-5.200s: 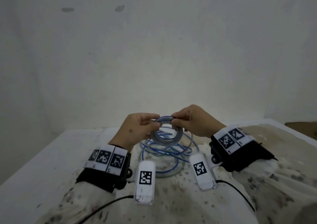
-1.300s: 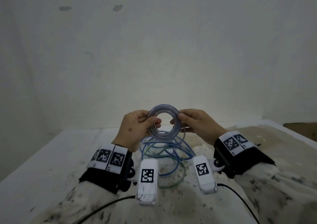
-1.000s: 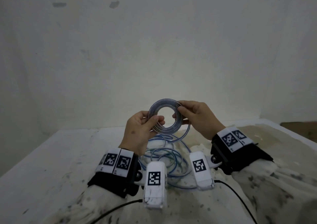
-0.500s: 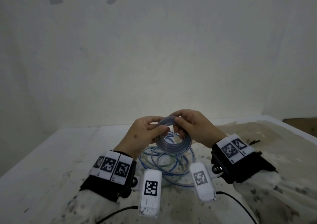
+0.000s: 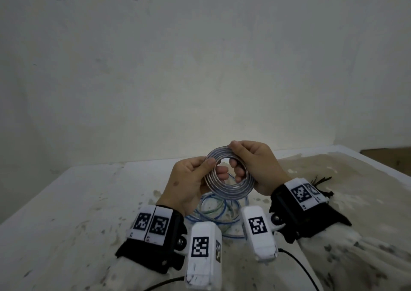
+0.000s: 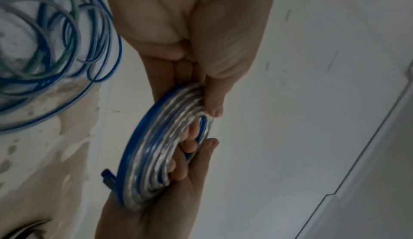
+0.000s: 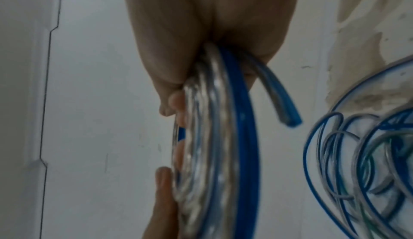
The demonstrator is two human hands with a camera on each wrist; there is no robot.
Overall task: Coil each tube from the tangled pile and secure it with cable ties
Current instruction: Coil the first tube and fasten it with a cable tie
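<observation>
A flat coil of clear tube with a blue stripe (image 5: pixel 229 179) (image 6: pixel 161 154) (image 7: pixel 212 145) is held upright above the table between both hands. My left hand (image 5: pixel 191 179) pinches its left rim, thumb in front and fingers through the hole. My right hand (image 5: pixel 253 166) grips the top and right rim, fingers curled through the centre. A short free end (image 7: pixel 279 101) of the tube sticks out below the right palm. Beneath the hands lies the tangled pile of blue, clear and green tubes (image 5: pixel 220 210) (image 6: pixel 44 48) (image 7: pixel 362 172).
A bundle of black cable ties (image 5: pixel 322 182) lies on the table just behind my right wrist. The stained white table (image 5: pixel 66 201) runs back to a bare wall; its right edge drops off at the far right.
The coil has been tilted up and turned to face me again, after lying nearly flat half a second ago. Both hands have shifted their hold around its rim.
</observation>
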